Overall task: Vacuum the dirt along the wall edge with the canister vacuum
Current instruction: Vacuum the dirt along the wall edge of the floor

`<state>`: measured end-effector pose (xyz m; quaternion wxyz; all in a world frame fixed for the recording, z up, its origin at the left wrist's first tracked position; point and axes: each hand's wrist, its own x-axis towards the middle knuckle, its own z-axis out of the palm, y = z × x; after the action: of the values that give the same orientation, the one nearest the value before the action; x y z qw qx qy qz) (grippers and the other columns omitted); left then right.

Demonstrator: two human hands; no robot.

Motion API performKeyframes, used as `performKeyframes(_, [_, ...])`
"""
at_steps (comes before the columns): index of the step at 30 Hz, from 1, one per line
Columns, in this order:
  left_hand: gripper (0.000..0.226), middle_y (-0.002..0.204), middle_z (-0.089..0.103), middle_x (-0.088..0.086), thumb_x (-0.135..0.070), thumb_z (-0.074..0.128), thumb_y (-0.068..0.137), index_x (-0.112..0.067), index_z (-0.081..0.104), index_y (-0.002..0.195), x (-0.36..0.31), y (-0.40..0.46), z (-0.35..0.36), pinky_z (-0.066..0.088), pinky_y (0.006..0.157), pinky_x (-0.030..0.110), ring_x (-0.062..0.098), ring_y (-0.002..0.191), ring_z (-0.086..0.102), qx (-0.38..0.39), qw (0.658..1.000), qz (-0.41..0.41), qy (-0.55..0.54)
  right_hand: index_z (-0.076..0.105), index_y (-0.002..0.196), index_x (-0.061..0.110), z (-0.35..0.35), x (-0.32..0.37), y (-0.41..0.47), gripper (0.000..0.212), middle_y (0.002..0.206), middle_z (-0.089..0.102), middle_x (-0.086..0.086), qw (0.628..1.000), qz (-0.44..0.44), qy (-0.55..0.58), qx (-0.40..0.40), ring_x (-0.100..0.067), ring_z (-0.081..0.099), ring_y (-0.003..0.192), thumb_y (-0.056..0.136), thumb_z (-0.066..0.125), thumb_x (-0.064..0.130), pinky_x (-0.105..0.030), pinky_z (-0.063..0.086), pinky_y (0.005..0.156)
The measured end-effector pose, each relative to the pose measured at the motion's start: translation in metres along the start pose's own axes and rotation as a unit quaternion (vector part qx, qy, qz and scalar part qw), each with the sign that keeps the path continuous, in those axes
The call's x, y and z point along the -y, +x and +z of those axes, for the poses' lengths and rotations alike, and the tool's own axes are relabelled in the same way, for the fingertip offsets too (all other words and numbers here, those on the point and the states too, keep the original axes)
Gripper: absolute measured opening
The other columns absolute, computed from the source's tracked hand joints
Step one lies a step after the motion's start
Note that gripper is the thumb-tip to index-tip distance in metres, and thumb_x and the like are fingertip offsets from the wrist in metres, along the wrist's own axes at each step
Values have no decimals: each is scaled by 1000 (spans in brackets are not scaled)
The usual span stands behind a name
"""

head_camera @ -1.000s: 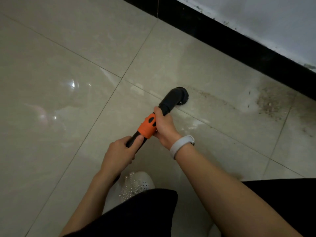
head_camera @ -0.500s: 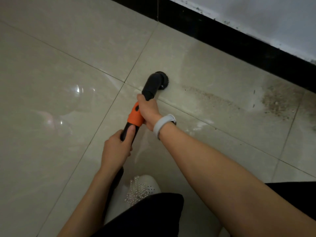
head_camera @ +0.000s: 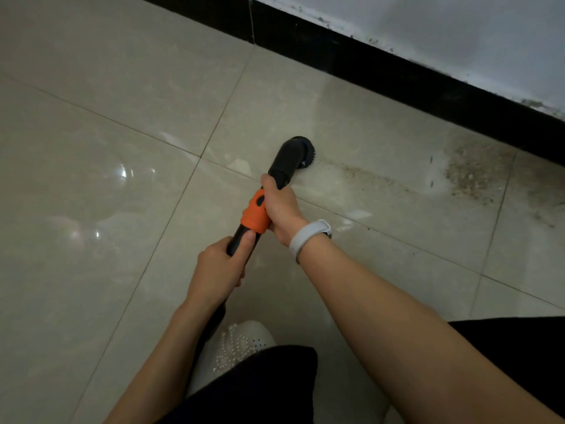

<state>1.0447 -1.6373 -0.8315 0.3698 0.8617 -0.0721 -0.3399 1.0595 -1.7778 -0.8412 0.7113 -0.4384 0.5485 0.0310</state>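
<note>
1. Your right hand (head_camera: 279,206) wraps its fingers around the wand (head_camera: 244,237) at the orange collar (head_camera: 255,215), index finger stretched forward onto the black neck just behind the brush head (head_camera: 295,154).
2. Your left hand (head_camera: 221,269) closes around the black tube just behind the collar, thumb laid flat along the top, its tip touching the collar's rear edge.
3. The brush head sits bristles-down on the floor (head_camera: 91,148), just ahead of your right fingertips and near a tile joint.
4. The dirt (head_camera: 472,172) lies well to the right of your right fingers: a thin trail starts just beside the brush head and widens into a dark patch touching the black skirting (head_camera: 397,75).
5. A pale band (head_camera: 308,237) circles your right wrist, just behind the gripping hand.
6. A white shoe (head_camera: 244,341) trimmed with beads rests below your left wrist, partly covered by black cloth (head_camera: 260,387).
</note>
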Motion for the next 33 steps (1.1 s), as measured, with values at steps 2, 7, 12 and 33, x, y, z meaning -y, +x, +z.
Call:
performKeyframes(2, [48, 44, 56, -1, -54, 50, 88, -12, 55, 65, -3, -1, 5, 44, 46, 26, 10, 38, 53, 15, 1000, 3, -1, 44, 80, 15, -11, -1, 0, 27, 89, 57, -16, 1000, -3, 0, -10, -34, 61, 90, 94, 47, 37, -52, 50, 90])
performKeyframes(7, [48, 45, 57, 1, -53, 51, 88, -11, 55, 64, -16, 0, 17, 45, 46, 25, 13, 39, 54, 48, 999, 8, 9, 43, 80, 17, -34, -1, -4, 27, 94, 61, -15, 999, 5, 17, -43, -37, 62, 98, 95, 45, 40, -52, 50, 91])
performKeyframes(12, [50, 43, 56, 1, -56, 50, 83, -11, 56, 64, -28, -1, 24, 42, 44, 22, 13, 38, 53, 88, 995, 14, 31, 44, 81, 15, -59, -3, -7, 26, 91, 57, -15, 997, 17, 63, -51, -37, 62, 98, 96, 44, 37, -55, 49, 92])
performKeyframes(33, [53, 41, 55, -9, -70, 47, 77, -19, 56, 66, -93, 15, 110, 43, 45, 21, 7, 37, 52, 248, 953, 107, 139, 47, 91, 9, -182, 3, -9, 28, 80, 56, -8, 954, 36, 217, -202, -26, 60, 77, 96, 47, 36, -46, 55, 75])
